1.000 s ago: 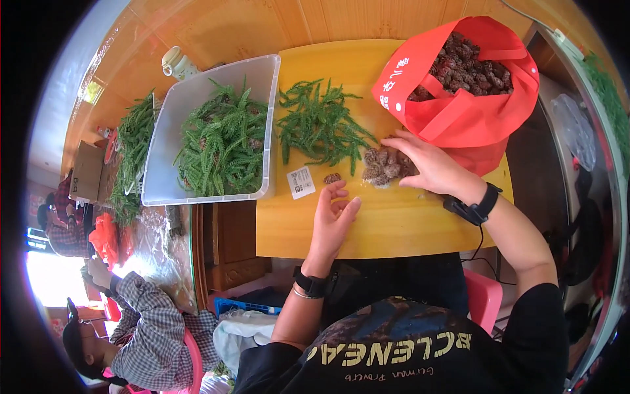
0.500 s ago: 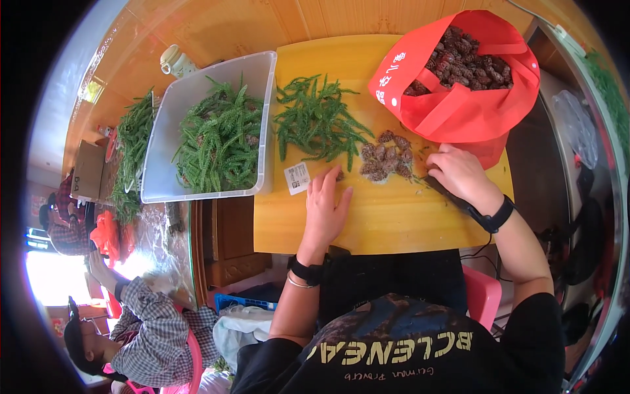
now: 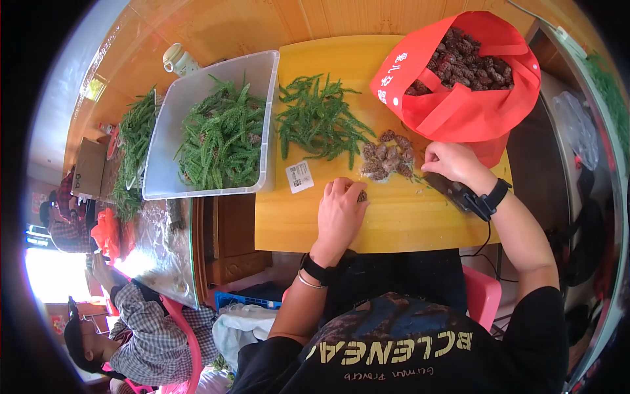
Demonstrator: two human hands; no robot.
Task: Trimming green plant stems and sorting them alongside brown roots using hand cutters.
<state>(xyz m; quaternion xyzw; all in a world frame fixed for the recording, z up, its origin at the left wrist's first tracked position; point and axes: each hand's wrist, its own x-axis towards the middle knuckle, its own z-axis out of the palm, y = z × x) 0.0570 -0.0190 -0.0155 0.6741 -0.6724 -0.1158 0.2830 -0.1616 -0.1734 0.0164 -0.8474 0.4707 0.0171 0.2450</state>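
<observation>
My left hand (image 3: 341, 211) is above the front of the yellow table, its fingers closed around a small brown pine cone (image 3: 362, 196). My right hand (image 3: 454, 163) is closed near the red bag, fingertips pressed together; whatever they hold is hidden. Under that hand and wrist lies a black corded tool (image 3: 458, 193), partly covered. Between the hands, several pine cones (image 3: 388, 157) sit in a cluster, with whitish stuff around them. Left of them spreads a pile of green artificial pine sprigs (image 3: 321, 118). A white printed label (image 3: 300, 177) lies close to my left hand.
A clear plastic bin (image 3: 264, 125) with green sprigs stands at the table's left. The red bag (image 3: 459, 118) full of pine cones is at the back right. A cup (image 3: 180, 60) stands behind the bin. At lower left sits a person in a checked shirt (image 3: 157, 335).
My left hand has gone from lying spread on the table to closing on a pine cone, slightly right and nearer me. The black tool under my right hand has shifted, showing more.
</observation>
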